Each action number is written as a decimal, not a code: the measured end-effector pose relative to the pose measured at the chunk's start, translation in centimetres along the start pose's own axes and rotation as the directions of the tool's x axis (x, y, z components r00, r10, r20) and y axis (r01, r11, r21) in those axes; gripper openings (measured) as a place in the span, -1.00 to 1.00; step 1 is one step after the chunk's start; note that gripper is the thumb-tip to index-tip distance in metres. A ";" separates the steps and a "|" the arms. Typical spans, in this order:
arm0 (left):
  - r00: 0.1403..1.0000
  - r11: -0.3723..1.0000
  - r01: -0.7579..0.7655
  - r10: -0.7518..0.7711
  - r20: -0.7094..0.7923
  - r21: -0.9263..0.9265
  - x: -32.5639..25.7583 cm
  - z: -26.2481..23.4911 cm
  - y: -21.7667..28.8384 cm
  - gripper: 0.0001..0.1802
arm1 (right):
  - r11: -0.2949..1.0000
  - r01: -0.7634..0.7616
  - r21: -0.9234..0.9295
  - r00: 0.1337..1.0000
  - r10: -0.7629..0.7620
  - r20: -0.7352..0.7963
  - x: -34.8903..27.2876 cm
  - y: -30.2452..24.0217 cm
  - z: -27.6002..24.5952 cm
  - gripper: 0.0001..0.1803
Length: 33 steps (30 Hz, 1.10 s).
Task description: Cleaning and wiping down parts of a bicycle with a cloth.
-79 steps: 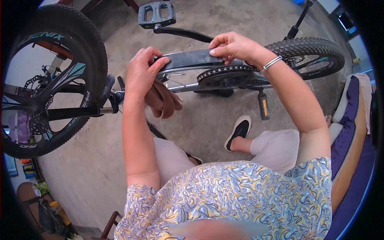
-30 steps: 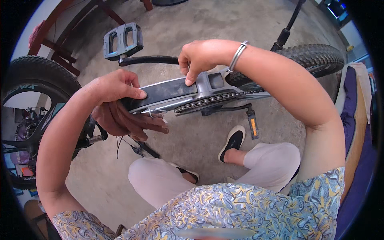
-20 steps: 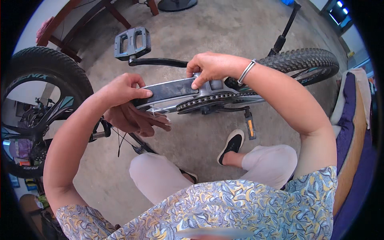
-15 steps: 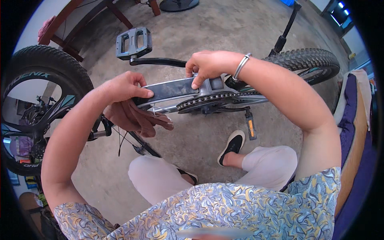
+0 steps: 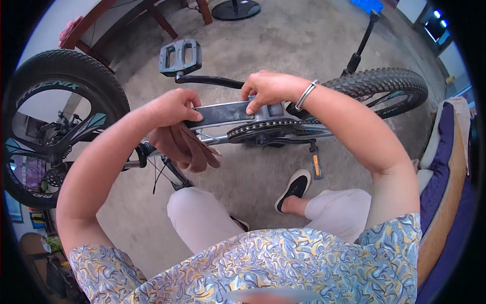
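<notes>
An upturned bicycle lies before me, and both my hands are on the long black panel point(image 5: 225, 114) set along its silver frame tube. At the panel's left end, my left hand point(image 5: 178, 107) grips the edge with its thumb on top. From under that hand hangs a bunched brown cloth point(image 5: 185, 148) with finger-like folds. My right hand point(image 5: 271, 91) pinches the panel's other end, thumb on its face, fingers over the far side. Just below the right hand are the chainring and chain point(image 5: 263, 129). The fingertips behind the tube are hidden.
A grey pedal point(image 5: 180, 57) on its crank sticks up beyond the tube; the other pedal point(image 5: 316, 162) hangs nearer me. The front wheel point(image 5: 66, 96) stands left, the rear wheel point(image 5: 390, 86) and kickstand point(image 5: 360, 45) right. A purple-cushioned wooden seat point(image 5: 440, 147) flanks my right arm.
The view has shifted slightly, so the bicycle and hands appear a little further right. Both hands keep their places on the panel. The brown cloth hangs in a slightly different fold.
</notes>
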<state>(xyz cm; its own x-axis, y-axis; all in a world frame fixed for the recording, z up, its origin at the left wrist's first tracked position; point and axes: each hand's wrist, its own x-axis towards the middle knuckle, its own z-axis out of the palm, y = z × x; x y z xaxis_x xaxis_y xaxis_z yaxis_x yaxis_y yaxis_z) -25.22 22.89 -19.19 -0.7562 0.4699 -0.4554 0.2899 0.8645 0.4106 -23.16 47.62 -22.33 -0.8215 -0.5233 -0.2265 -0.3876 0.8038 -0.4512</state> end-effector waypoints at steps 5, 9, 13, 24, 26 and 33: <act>1.000 1.000 -0.013 0.013 -0.015 0.015 0.4 0.2 -0.6 -0.65 | 0.974 -0.025 0.226 0.999 0.017 0.036 0.0 1.4 -0.2 -0.62; 0.999 1.000 0.014 -0.015 0.041 0.015 0.5 0.0 -0.2 -0.64 | 0.997 -0.053 0.051 0.998 0.051 0.031 0.1 -0.1 -0.2 -0.61; 1.000 1.000 0.007 -0.007 0.020 0.008 0.1 -0.4 0.6 -0.63 | 0.996 -0.036 0.079 0.999 0.038 -0.014 0.2 0.2 -0.4 -0.58; 0.651 0.470 -0.628 -0.120 -0.750 -0.620 -8.5 10.1 2.6 -0.81 | 0.889 0.459 -0.010 0.581 -0.308 -0.753 -9.9 -6.1 6.1 -0.73; 0.678 0.331 -0.656 -0.135 -0.723 -0.678 -10.5 12.1 5.2 -0.83 | 0.824 0.545 0.155 0.648 -0.297 -0.702 -11.9 -8.9 8.5 -0.58; 0.569 0.447 -0.781 0.222 -0.792 -0.436 -10.8 16.5 5.7 -0.73 | 0.455 0.442 0.773 0.853 0.053 -0.520 -11.2 -9.7 13.9 -0.53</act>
<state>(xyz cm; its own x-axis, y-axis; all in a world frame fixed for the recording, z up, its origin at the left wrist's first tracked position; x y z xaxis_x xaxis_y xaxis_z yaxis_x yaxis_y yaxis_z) -5.70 25.63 -24.95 -0.8305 0.3183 0.4572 0.4641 -0.0586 0.8838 -4.33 41.74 -27.41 -0.9383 -0.2568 0.2315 -0.2170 -0.0840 -0.9726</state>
